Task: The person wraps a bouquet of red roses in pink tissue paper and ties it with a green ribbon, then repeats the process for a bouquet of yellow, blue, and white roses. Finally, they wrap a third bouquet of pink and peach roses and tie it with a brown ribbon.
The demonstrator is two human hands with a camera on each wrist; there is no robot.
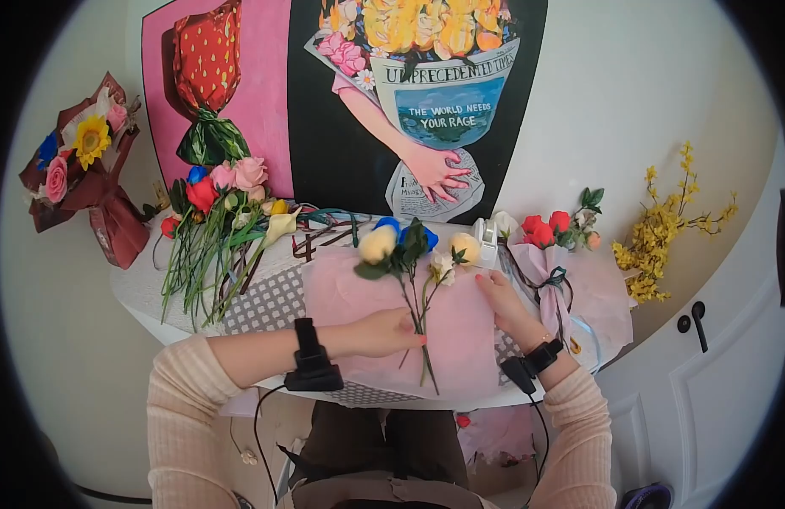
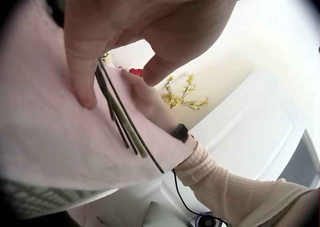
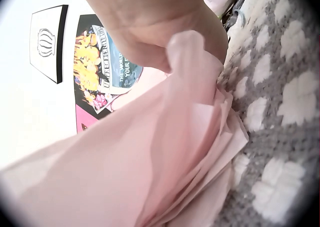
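In the head view, my left hand (image 1: pixel 386 332) holds a small bunch of artificial flowers by the stems (image 1: pixel 420 327) over pink wrapping paper (image 1: pixel 358 293). Cream blooms (image 1: pixel 378 243), blue blooms (image 1: pixel 428 237), a small white flower (image 1: pixel 442 270) and green leaves top the bunch. The cut stem ends (image 2: pixel 131 137) point down past my left fingers in the left wrist view. My right hand (image 1: pixel 504 301) pinches the paper's right edge. Seen from the right wrist, the pink paper (image 3: pixel 165 137) is raised and folded in layers, and it partly covers the fingertips.
Loose flowers (image 1: pixel 201 246) lie on the table's left, beside a brown-wrapped bouquet (image 1: pixel 112 204). To the right are a pink-wrapped bouquet with red roses (image 1: pixel 541 233) and yellow branches (image 1: pixel 656 246). A grey-and-white cloth (image 1: pixel 265 305) lies under the paper. Paintings (image 1: pixel 325 127) stand behind.
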